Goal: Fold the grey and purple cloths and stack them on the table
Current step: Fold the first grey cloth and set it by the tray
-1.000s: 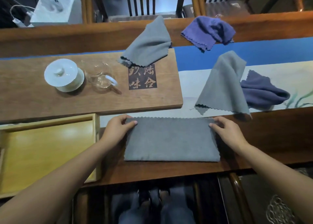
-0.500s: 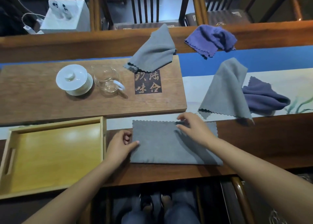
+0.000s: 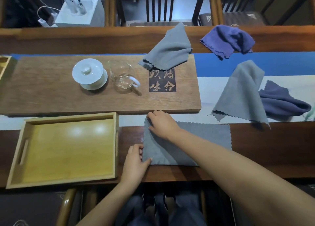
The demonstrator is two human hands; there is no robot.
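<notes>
Left hand: the left hand (image 3: pixel 134 159) sits at the near-left corner of the folded grey cloth (image 3: pixel 211 140), thumb on top and fingers curled at the edge, pinching that corner.
Right hand: the right hand (image 3: pixel 162 125) reaches across the cloth to its far-left corner, fingers bent down onto the fabric; whether they pinch or only press, I cannot tell.
Folded grey cloth: lies flat on the dark wooden table (image 3: pixel 272 150), near edge parallel to the table's front edge, with a strip of bare wood between them.
Room right: bare dark wood runs from the cloth's right edge onward.
Room left: a yellow wooden tray (image 3: pixel 68 149) sits just beside the left hand, its right wall close to the cloth's left edge.
Far limit: the long wooden tea board (image 3: pixel 51 92) lies just beyond the right hand's fingers.
On the board: a white lidded cup (image 3: pixel 89 75), a glass pitcher (image 3: pixel 123 77), and a crumpled grey cloth (image 3: pixel 168 51) overhanging its far-right corner.
Right middle: a peaked grey cloth (image 3: pixel 242 94) stands on the runner (image 3: pixel 208 85), partly covering a dark purple cloth (image 3: pixel 283 103).
Far rail: a brighter purple cloth (image 3: pixel 226 39) lies bunched on the wood.
</notes>
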